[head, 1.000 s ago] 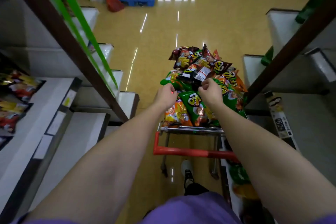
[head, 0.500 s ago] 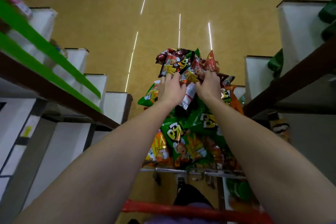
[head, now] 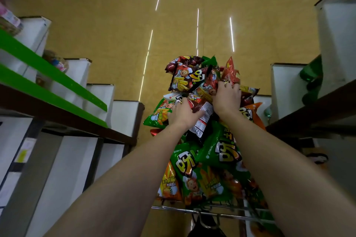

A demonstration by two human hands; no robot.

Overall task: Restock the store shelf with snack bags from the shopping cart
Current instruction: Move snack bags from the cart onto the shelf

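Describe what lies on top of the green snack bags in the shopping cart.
On the green snack bags lie dark red bags, gripped by the left hand and right hand. An orange bag lies beside them. What lies deeper inside the cart is covered.

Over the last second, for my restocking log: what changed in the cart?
Both hands moved from the near bags to the far end of the pile. The left hand and right hand now grip dark brown bags there. The green bags and cart stayed put.
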